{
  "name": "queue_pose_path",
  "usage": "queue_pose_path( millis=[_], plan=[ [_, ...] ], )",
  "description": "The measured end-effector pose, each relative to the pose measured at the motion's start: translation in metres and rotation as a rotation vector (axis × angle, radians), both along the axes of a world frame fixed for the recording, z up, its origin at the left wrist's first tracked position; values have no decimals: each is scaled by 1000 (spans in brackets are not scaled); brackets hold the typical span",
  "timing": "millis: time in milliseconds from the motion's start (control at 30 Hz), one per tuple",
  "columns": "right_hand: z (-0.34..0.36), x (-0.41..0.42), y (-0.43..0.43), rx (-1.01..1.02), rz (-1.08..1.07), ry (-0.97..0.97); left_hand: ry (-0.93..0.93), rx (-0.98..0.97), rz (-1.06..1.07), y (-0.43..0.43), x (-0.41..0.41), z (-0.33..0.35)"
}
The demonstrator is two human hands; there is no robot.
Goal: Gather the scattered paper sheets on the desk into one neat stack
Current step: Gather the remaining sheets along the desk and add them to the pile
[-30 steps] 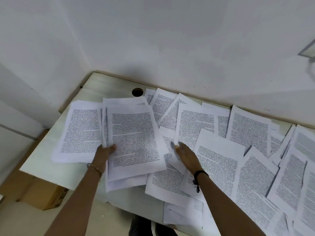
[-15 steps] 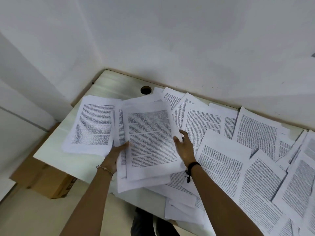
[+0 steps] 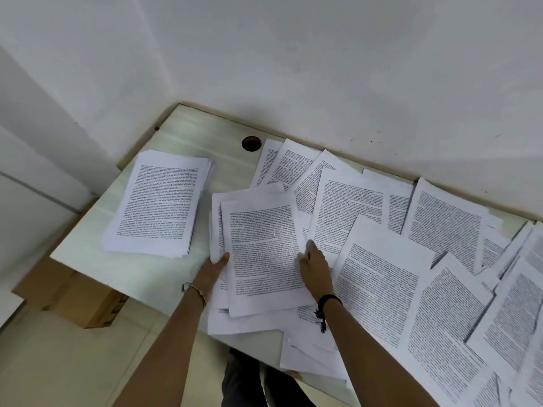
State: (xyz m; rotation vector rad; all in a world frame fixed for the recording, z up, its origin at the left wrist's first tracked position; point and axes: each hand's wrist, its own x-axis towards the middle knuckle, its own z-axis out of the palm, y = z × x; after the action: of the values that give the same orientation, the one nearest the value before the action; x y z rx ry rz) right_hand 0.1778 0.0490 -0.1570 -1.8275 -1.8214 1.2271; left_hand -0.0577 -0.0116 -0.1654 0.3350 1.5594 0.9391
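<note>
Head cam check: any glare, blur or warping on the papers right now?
Head view: even, soft light, no glare on the bundle; its print too soft to read; soft shadow on the wall behind the desk; wide-angle stretch and smear on the right-edge sheets.

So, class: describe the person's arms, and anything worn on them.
Both forearms are bare, with no sleeves in view. The left forearm has a thin silvery bangle at the wrist. The right forearm has a dark cord bracelet at the wrist, with a small dark tassel hanging off it.
</note>
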Motion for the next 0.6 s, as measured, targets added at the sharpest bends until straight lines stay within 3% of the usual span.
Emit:
queue_pose_path(
  millis=[100, 233, 367, 433, 533, 600],
  plan=[
    [3, -2, -1, -91, 167, -55, 6, 9, 6, 2, -2, -5],
    [4, -3, -8, 35, -20, 18, 27, -18, 28, 4, 0, -11],
    [1, 2, -10, -12, 164, 47, 52, -13, 58, 5, 4, -12],
    [8, 8, -10, -16, 14, 117, 53, 29, 103, 7, 6, -8],
    [10, 18, -12, -65, -412, 239, -39, 104, 252, 16, 16, 2],
    [7, 25, -12, -222, -551, 555, -128, 172, 329, 26, 32, 10]
  ],
)
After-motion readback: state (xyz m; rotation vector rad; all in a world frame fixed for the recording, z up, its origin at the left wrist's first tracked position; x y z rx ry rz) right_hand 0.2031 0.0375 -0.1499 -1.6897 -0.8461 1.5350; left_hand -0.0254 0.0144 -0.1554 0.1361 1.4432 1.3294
